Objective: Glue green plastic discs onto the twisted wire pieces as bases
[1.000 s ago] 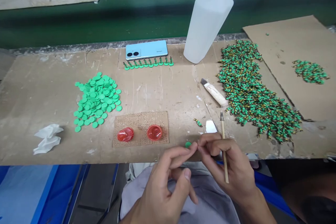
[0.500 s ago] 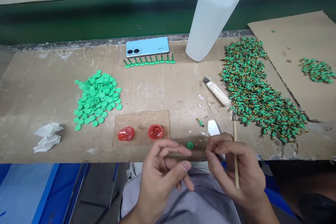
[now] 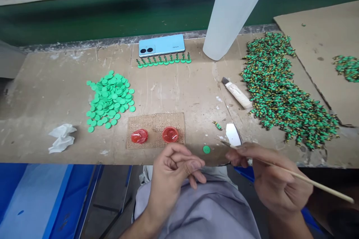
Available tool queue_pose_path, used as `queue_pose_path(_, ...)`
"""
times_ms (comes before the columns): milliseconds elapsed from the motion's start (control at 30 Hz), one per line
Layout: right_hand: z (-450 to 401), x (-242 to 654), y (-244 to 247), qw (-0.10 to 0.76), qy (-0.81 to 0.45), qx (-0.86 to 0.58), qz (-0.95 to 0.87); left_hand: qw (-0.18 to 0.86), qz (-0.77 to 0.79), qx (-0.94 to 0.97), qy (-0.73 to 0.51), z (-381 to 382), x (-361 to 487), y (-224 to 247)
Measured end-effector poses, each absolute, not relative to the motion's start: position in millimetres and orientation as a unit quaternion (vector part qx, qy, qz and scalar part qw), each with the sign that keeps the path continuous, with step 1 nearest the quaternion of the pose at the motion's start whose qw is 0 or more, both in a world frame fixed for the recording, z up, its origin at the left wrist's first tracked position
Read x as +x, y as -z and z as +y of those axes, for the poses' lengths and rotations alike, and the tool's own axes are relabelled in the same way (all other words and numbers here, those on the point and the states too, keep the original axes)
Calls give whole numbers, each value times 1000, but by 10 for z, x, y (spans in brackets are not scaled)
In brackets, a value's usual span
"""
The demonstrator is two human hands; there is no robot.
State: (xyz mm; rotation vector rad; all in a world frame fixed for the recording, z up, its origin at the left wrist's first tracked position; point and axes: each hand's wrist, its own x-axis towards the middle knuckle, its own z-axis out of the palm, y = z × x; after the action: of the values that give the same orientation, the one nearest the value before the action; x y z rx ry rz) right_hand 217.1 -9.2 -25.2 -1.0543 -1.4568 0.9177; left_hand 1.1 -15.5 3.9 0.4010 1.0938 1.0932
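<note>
Moved: right hand (image 3: 276,179) has swung its bamboo stick (image 3: 305,181) from near upright to almost flat, far end pointing to the lower right; the hands now stand further apart.
Right hand: closed around the stick, pinching it between thumb and fingers, just over the table's (image 3: 50,82) front edge.
Left hand (image 3: 171,173): loosely half-curled, gripping nothing that shows, at the table's front edge.
Green disc (image 3: 206,149): lying flat near the front edge, between the hands, a little nearer the left; round, so it has no long axis.
Green figure (image 3: 217,125): on its side, up and right of the disc, long axis diagonal.
Around: flat brush (image 3: 237,95) and figure pile (image 3: 286,93) to the right; disc pile (image 3: 110,101) and red caps (image 3: 170,134) to the left.
Hidden: the stick's near end disappears behind the right fingers; a thin dark tip beyond them is too small to identify.
</note>
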Motion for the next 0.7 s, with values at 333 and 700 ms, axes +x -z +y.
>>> queue_pose_path(333, 17, 2032, 341, 567, -370, -475, -562, 570, 544, 381, -484, -294, 19, -44)
queue_pose_path(700, 348, 1844, -70, 609, -346, -451, -553, 131, 541, 777, -295, -214, 202, 271)
